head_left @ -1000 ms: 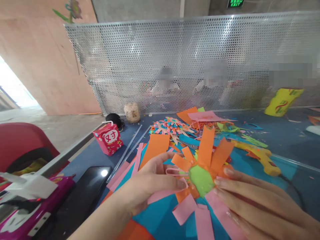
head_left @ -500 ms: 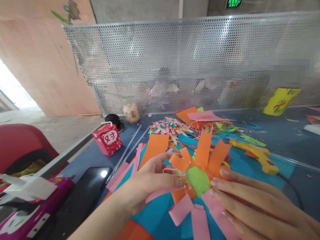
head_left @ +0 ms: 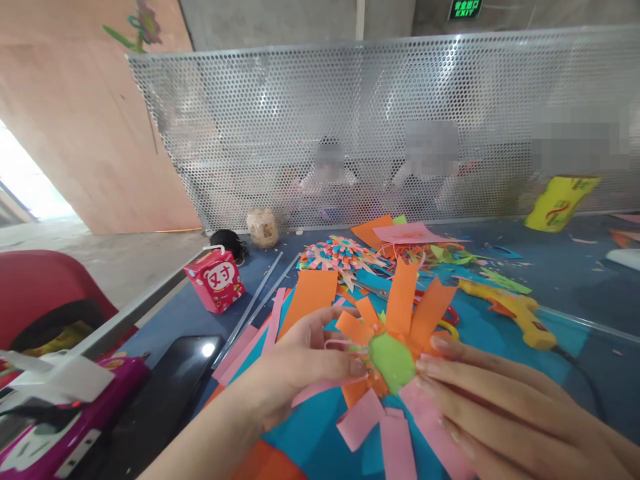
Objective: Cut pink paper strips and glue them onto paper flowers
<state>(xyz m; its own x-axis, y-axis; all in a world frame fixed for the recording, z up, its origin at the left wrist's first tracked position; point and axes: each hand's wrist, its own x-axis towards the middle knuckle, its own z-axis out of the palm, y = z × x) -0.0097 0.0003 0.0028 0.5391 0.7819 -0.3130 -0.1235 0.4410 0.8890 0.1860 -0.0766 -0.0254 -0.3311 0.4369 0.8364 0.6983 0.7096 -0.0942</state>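
A paper flower [head_left: 393, 363] with a green round centre and looped orange and pink strips is between my hands, over blue sheets [head_left: 295, 433]. My left hand [head_left: 320, 360] grips its left side, thumb on top and fingers curled behind. At the right edge of the centre, the fingertips of my right hand [head_left: 495, 393] press on the orange and pink strips; its thumb is hidden. Behind the flower lie scissors [head_left: 447, 313] with red and yellow handles, partly covered. An orange sheet [head_left: 313, 293] lies beyond my left hand.
A yellow glue gun [head_left: 520, 313] with a black cord lies to the right. Layered paper flowers [head_left: 343, 257] and paper scraps [head_left: 450, 257] sit farther back. On the left are a red drink box [head_left: 215, 280], a black phone [head_left: 175, 373] and a purple power strip [head_left: 85, 427]. A perforated metal screen [head_left: 300, 120] bounds the table.
The flower and my right hand have shifted very slightly left. More of the scissors' handles shows behind the strips. Both hands keep the same hold.
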